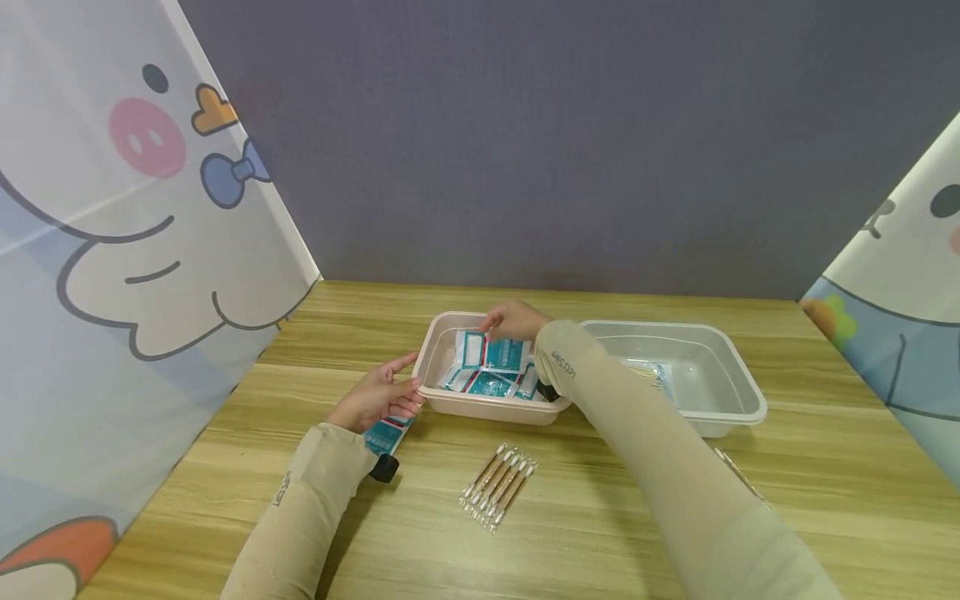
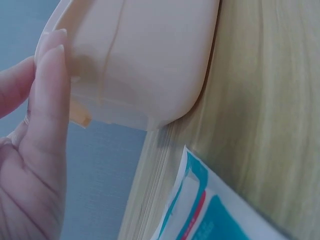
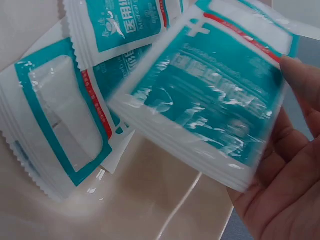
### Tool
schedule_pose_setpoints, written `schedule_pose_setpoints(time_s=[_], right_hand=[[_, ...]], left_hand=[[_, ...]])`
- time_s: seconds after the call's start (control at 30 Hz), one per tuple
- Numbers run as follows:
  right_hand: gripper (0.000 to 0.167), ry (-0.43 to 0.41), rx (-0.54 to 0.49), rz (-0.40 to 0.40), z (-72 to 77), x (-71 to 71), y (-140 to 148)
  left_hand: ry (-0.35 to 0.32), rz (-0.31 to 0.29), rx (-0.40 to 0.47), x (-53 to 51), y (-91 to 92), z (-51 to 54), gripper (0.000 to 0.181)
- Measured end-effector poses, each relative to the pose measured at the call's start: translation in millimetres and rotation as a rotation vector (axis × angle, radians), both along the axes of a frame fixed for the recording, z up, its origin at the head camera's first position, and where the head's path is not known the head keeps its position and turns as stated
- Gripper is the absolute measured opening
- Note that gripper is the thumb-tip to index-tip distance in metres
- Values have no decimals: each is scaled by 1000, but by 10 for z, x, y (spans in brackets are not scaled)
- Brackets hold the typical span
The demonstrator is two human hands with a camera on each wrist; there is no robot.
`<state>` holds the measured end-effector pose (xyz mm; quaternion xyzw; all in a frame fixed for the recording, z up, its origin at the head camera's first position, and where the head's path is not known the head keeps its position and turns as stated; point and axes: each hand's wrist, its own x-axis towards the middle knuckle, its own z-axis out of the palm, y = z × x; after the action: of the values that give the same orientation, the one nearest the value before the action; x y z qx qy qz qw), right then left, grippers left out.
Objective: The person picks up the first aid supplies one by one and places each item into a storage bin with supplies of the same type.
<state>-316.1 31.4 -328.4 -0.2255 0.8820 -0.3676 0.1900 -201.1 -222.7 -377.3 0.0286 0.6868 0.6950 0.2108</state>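
Note:
My left hand (image 1: 378, 396) grips the left end of a pale pink plastic tub (image 1: 487, 407), with fingers and thumb at its rim. Inside the tub lie several teal-and-white medical packets (image 1: 487, 384). Over them my right hand (image 1: 517, 319) pinches one such packet (image 3: 210, 95) by its edge, and in the right wrist view it looks tilted and slightly blurred. Another teal packet (image 2: 210, 215) lies on the table beneath the left wrist, partly hidden by it in the head view.
A clear pack of double-ended cotton swabs (image 1: 498, 487) lies in front of the tub. To the right stands a larger grey-white tub (image 1: 720, 392) holding a clear pack of thin sticks (image 1: 654, 375), partly behind the right sleeve. A slim wrapped item (image 1: 742, 477) lies near its front.

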Motion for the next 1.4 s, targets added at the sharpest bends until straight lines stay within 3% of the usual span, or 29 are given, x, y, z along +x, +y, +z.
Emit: schedule_pose_setpoints(time_s=[0.13,0.33,0.6,0.9,1.13,1.4], right_hand=[[27,-19,25,-7,-1,9,15],[31,104,65,104,154,112,156],[27,114,26,123,305,282,571],[30,84,38,33,302,366,1293],[32,100,81,-44,358,548,1851],[41,19,40,-174,351,732,2340]], left_hand=[[-7,3,3,2,28,3,63],[-9,4,12,-11,61,19,63],[-19,22,3,-30,84,31,62],[-42,58,-6,-21,61,2,64],[-42,75,4,2,55,3,64],[-46,95,16,42,70,15,63]])
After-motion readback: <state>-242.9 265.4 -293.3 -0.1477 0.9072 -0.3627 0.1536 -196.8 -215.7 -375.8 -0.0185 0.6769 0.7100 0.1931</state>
